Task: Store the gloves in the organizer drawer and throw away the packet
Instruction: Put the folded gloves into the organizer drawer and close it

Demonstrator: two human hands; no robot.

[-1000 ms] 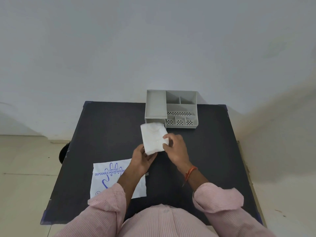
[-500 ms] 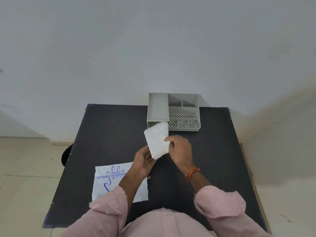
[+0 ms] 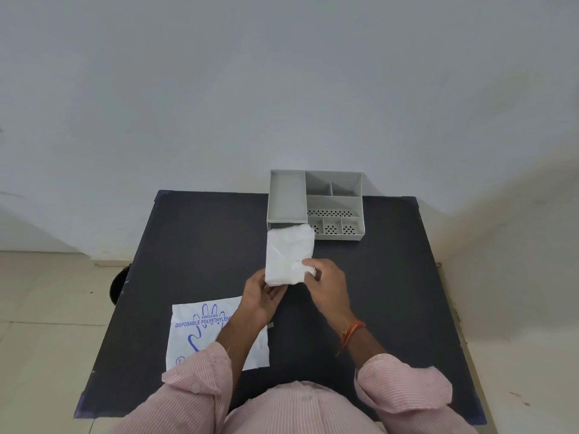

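Gloves: folded white stack of thin plastic gloves (image 3: pixel 289 255), out of its pkt, held up over the middle of the dark matte counter (image 3: pixel 194 245), far edge just in front of the organizer.
Left hand: left hand (image 3: pixel 261 296) supports the stack's near left corner from below; fingers (image 3: pixel 277 292) curled under it, grasping.
Right hand: right hand (image 3: pixel 327 285) pinches the near right corner, thumb on top; fingers clenched on the gloves. Orange thread band (image 3: pixel 352 332) at the wrist.
Organizer: grey plastic desk organizer (image 3: pixel 332 205) at the counter's far edge, against the white wall; open trays on top, perforated fronts on the right.
Drawer: drawer slot (image 3: pixel 286 225) under the long left tray, mostly hidden by the glove stack; can't tell if it's pulled out or how far.
Packet: flat white packet w/ blue hand print and "DISPOSABLE POLYETHYLENE" (image 3: pixel 200 332) lies on the counter's near left, partly under the left forearm, well apart from the organizer.
Done so far: gloves are out of the pkt and folded small enough for the drawer, by the look of it.
Left to do: gloves not yet in the drawer; drawer to be shut after; pkt not yet thrown away. No bin clearly in view; dark round thing (image 3: pixel 119 285) on the floor by the counter's left edge, can't tell what.
Progress est.: approx. a third through, my judgement.
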